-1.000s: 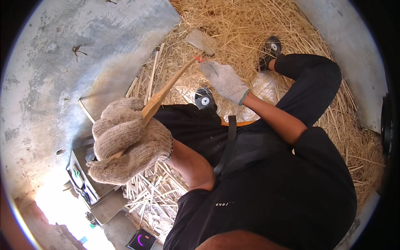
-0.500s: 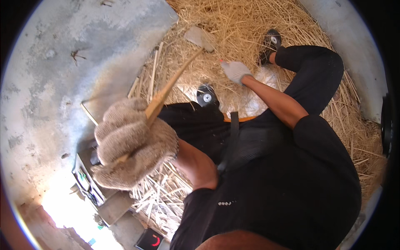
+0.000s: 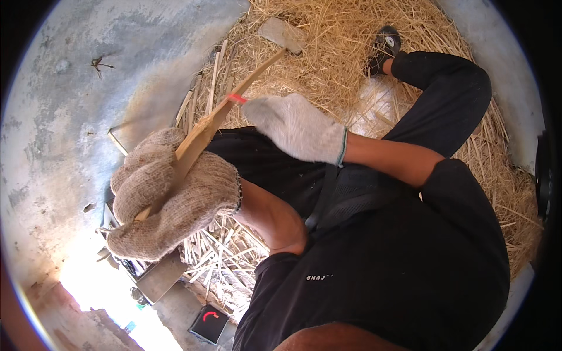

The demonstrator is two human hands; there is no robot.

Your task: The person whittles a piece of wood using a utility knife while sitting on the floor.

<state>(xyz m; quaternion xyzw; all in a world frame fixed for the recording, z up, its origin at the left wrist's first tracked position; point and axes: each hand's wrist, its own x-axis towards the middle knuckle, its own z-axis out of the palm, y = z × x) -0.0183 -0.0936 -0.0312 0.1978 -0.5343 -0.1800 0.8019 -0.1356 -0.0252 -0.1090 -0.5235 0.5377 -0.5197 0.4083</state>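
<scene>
Straw (image 3: 333, 47) spreads around a person in black (image 3: 380, 257), legs bent; a tapered wooden strip (image 3: 205, 131) slants outward from the left hand (image 3: 181, 205), which curls tightly around its thicker part in a brown knit glove; the right hand (image 3: 298, 128), in a paler glove, pinches a small red piece (image 3: 236, 98) seen across the strip's narrowing length.

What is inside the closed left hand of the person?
The gloved left hand holds a wooden stick: its long tapering part and a short lower end are visible. The part between is covered by the grip, so it cannot be seen.
</scene>
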